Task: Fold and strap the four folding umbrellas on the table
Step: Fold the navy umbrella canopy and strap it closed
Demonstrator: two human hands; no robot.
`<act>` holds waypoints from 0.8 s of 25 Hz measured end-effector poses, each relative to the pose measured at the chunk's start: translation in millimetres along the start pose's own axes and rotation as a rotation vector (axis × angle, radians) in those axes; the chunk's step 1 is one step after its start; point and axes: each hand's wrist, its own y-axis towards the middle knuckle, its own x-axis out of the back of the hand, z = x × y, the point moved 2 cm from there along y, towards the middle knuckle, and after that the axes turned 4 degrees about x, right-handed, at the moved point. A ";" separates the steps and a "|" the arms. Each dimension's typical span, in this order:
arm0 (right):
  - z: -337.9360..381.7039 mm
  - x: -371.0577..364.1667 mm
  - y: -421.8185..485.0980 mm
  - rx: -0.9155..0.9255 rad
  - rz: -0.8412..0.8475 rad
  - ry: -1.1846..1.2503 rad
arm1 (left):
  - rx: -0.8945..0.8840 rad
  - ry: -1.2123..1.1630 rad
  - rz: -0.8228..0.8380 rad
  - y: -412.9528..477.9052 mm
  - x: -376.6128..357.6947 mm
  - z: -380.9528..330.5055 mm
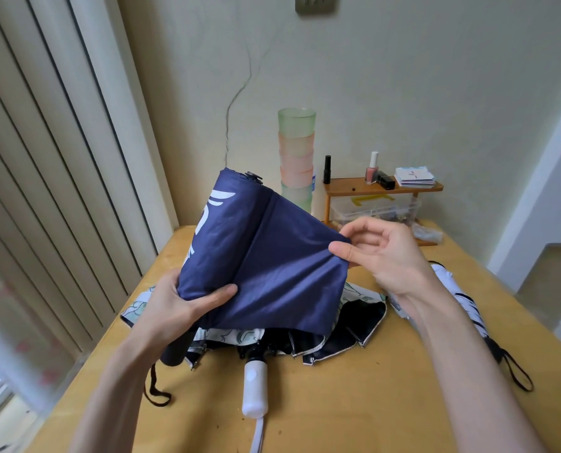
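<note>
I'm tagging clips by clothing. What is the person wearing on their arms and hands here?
The left forearm and right forearm are bare to the frame's lower edge, no sleeve in view. The left hand and right hand carry no gloves, rings, watch or bracelet.

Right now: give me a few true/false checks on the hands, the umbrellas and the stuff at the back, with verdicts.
1. The left hand and right hand both hold the navy umbrella. True.
2. The white-handled umbrella is strapped shut. False: its canopy lies loose on the table.
3. The right hand pinches the navy canopy's edge. True.
4. The stack of cups stands on the wooden shelf. False: it stands beside the shelf, to its left.
</note>
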 end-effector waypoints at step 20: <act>-15.4 -23.6 -0.9 -0.159 -0.011 0.134 | 0.024 -0.041 -0.056 -0.8 -1.5 -5.6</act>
